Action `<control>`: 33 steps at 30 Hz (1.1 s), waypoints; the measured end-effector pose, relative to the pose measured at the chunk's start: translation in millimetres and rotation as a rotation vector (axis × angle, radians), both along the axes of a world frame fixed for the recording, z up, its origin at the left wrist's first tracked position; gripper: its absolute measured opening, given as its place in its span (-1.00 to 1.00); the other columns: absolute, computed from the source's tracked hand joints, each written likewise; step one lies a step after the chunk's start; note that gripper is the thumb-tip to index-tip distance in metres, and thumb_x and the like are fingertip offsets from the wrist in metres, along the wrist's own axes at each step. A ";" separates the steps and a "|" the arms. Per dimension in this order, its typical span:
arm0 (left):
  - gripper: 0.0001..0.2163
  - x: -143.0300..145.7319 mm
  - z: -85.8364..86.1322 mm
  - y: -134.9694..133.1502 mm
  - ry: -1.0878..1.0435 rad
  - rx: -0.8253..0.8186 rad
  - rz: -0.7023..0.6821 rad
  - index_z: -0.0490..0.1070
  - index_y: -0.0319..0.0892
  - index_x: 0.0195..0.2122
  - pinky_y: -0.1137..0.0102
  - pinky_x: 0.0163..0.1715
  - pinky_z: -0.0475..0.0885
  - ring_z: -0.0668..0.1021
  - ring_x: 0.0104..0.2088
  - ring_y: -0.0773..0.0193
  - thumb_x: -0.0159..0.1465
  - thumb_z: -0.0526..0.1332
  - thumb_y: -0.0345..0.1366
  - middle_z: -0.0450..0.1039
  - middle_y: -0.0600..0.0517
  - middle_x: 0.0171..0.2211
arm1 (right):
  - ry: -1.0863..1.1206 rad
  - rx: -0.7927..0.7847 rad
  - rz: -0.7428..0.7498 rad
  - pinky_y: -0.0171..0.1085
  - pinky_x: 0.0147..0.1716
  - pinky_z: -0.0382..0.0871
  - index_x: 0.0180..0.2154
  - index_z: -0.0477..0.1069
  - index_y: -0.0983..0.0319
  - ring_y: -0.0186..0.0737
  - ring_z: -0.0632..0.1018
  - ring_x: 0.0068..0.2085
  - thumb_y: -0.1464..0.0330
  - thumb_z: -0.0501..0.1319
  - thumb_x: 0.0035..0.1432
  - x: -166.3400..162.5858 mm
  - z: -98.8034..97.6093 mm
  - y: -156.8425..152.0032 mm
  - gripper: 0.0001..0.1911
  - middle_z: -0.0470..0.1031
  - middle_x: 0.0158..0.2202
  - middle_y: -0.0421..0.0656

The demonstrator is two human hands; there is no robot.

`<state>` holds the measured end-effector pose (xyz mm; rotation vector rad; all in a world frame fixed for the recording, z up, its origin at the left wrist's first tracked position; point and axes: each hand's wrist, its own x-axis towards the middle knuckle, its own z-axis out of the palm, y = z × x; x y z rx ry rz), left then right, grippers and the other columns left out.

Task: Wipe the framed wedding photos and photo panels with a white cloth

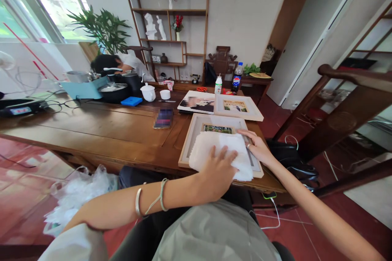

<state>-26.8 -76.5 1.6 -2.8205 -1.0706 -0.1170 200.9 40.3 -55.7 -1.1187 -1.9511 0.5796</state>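
Observation:
A light wooden picture frame [196,128] lies flat at the near right end of the wooden table [101,130], with a photo showing at its top. A white cloth [214,147] is spread over the frame's glass. My left hand [219,171] presses flat on the cloth, fingers spread. My right hand [259,147] rests on the frame's right side, fingertips touching the cloth's far edge, a ring on one finger.
A second framed photo [239,108] and a loose print [197,102] lie beyond. A phone [163,118], white cups [149,91], bottles [236,77], pots [114,89] and cables are on the table. Another person [122,63] sits at the far side. A plastic bag [76,195] lies on the floor to my left.

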 end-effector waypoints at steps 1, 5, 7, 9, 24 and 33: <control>-0.73 -3.8 0.3 2.9 0.002 -0.006 0.025 0.46 -0.15 -0.03 -0.15 0.12 0.19 0.20 0.25 -0.18 0.28 0.11 -0.36 0.09 -0.13 0.29 | 0.015 -0.005 -0.004 0.08 0.24 0.06 0.03 0.43 0.10 -0.03 0.35 0.18 0.48 0.12 0.01 -1.0 -0.2 -0.4 -0.48 0.40 0.11 -0.12; -0.66 -18.1 -2.4 35.5 0.025 0.022 0.214 0.41 -0.14 0.04 -0.21 0.08 0.20 0.23 0.23 -0.20 0.23 0.15 -0.43 0.11 -0.15 0.28 | 0.082 -0.014 0.042 0.07 0.26 0.02 0.09 0.37 0.07 -0.06 0.31 0.23 0.43 0.14 0.08 -2.6 -2.9 -1.7 -0.50 0.35 0.19 -0.17; -0.65 -26.4 -5.9 63.3 0.013 0.083 0.306 0.40 -0.12 0.05 -0.23 0.09 0.16 0.23 0.23 -0.20 0.24 0.11 -0.45 0.12 -0.15 0.28 | 0.089 -0.004 0.081 0.06 0.28 -0.01 0.09 0.37 0.06 -0.08 0.27 0.26 0.43 0.14 0.09 -2.1 -4.5 -1.2 -0.50 0.32 0.21 -0.18; -0.64 -37.2 -9.2 94.5 -0.011 0.154 0.387 0.41 -0.12 0.04 -0.21 0.11 0.13 0.22 0.24 -0.19 0.25 0.07 -0.49 0.11 -0.14 0.28 | 0.082 0.012 0.105 0.06 0.28 -0.03 0.09 0.37 0.07 -0.09 0.24 0.27 0.42 0.14 0.09 -1.2 -6.3 0.0 -0.51 0.30 0.22 -0.18; -0.79 -73.2 18.6 26.6 0.179 -0.004 0.074 0.40 -0.18 -0.05 0.04 0.13 0.25 0.29 0.21 0.04 0.30 0.10 -0.39 0.21 -0.09 0.23 | 0.018 0.076 0.087 0.08 0.28 -0.02 0.08 0.39 0.10 -0.08 0.22 0.28 0.45 0.10 0.06 5.7 -17.4 9.0 -0.48 0.32 0.21 -0.15; -0.59 -84.6 16.9 38.5 0.013 0.081 0.183 0.39 -0.21 -0.04 0.16 0.17 0.25 0.15 0.30 0.08 0.12 0.05 -0.64 -0.03 -0.14 0.33 | -0.020 0.091 0.110 0.09 0.27 -0.01 0.10 0.37 0.10 -0.06 0.21 0.28 0.46 0.08 0.06 7.0 -16.5 9.0 -0.46 0.31 0.21 -0.14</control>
